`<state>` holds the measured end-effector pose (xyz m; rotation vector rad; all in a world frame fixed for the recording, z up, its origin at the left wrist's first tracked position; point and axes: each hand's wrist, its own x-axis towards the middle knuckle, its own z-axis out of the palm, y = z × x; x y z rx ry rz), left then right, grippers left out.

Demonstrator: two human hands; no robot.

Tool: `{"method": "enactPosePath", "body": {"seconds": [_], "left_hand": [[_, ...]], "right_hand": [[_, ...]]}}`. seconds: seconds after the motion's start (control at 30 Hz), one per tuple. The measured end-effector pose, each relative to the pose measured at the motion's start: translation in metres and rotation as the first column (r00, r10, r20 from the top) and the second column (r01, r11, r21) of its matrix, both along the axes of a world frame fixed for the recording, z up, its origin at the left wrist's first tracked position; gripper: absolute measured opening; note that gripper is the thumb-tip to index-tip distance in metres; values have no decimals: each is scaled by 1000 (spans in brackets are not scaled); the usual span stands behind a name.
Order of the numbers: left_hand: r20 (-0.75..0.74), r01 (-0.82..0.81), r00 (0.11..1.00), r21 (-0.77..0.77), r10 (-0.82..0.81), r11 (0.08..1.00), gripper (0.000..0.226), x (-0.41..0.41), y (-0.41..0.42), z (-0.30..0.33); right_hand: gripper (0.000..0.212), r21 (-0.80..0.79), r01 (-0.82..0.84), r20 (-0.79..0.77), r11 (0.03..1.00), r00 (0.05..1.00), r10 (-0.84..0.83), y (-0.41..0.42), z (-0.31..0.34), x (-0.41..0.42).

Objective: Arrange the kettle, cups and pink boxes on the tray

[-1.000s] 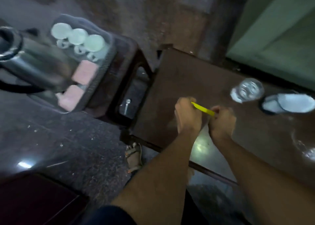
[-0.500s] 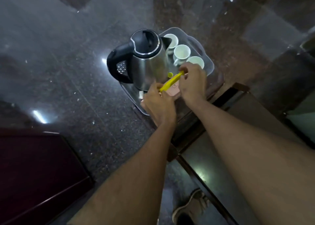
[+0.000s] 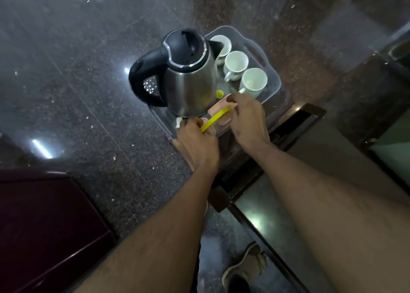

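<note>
A steel kettle (image 3: 190, 81) with a black lid and handle stands on the grey tray (image 3: 269, 66). Three white cups (image 3: 236, 63) sit in a row along the tray's right side. A pink box (image 3: 221, 114) lies at the tray's near end, partly under my hands; a second pink box (image 3: 209, 129) peeks out by my left hand. My left hand (image 3: 197, 141) and my right hand (image 3: 248, 119) each grip one end of a yellow strip (image 3: 216, 118) above the pink boxes.
The tray rests on a small dark wooden stand (image 3: 295, 124) over a speckled stone floor (image 3: 88, 92). A dark table top (image 3: 332, 155) lies to the right. A maroon cabinet (image 3: 44, 226) is at the lower left. My sandalled foot (image 3: 246, 268) shows below.
The view swung from the dark table to the tray. Both hands carried the yellow strip from over the table to above the pink boxes beside the kettle.
</note>
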<state>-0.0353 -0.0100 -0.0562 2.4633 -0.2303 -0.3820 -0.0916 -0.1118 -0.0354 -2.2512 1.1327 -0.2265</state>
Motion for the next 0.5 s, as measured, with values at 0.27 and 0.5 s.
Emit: {"method": "enactPosePath", "body": {"seconds": [0.27,0.5], "left_hand": [[107,176,972,251,-208,952,33,-16,7,33],[368,474,802,90,-471,876,33,-57,-97,214]], "right_hand": [[33,-93,-36,-87,995,996,28,-36,31,-64],[32,-353,106,-45,929,990,-130,-132,208,-177]]}}
